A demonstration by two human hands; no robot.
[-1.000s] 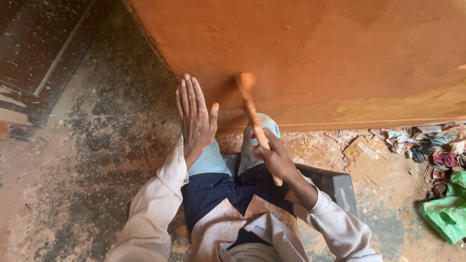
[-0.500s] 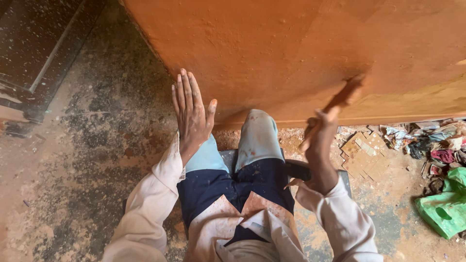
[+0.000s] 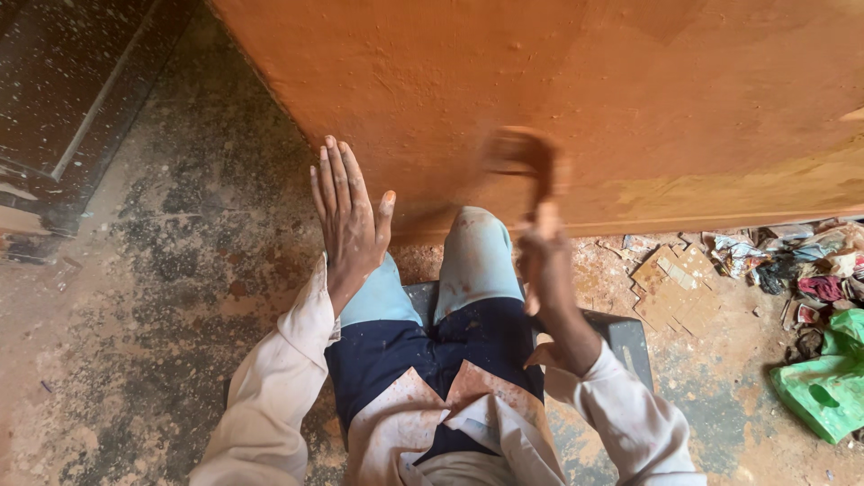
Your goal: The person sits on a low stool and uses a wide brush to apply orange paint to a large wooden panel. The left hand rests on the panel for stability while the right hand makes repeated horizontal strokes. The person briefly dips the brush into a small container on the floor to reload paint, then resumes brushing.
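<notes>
My right hand (image 3: 544, 265) grips the handle of a paint brush (image 3: 526, 157), blurred with motion, its head against the orange wall (image 3: 558, 81) just above the wall's lower edge. My left hand (image 3: 346, 216) is flat with fingers together and stretched out, held over my left knee, paint on the thumb tip; it holds nothing. I sit on a low dark stool (image 3: 625, 337), knees in pale trousers pointing at the wall.
A stained concrete floor (image 3: 171, 297) spreads to the left. Dark door or frame (image 3: 63, 108) at upper left. Rubble, rags and scraps (image 3: 774, 261) lie along the wall at right, with a green plastic bag (image 3: 828, 382).
My right hand swung the brush right along the wall, then back left to the middle. My left hand stayed nearly still over the knee.
</notes>
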